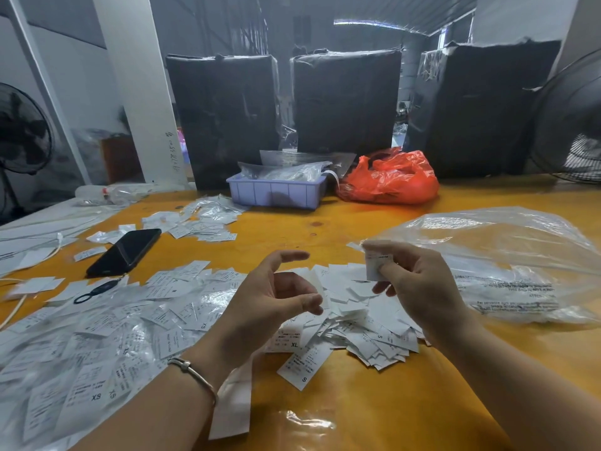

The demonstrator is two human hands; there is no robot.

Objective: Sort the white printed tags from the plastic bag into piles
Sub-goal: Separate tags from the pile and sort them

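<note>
Left hand cupped, right hand pinching tag

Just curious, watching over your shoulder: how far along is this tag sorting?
Partway. Tags marked XS already lie spread at the left. The right hand pinches one tag; the left hand is open. A loose heap beside the plastic bag still waits.

The worktop is glossy orange-yellow. The tags are white with black print — size letters such as XS, S and XL. The plastic bag is clear with dark lettering, the phone black, the tray pale lavender, the crumpled bag bright red — the wrapped bundles behind are black.
</note>
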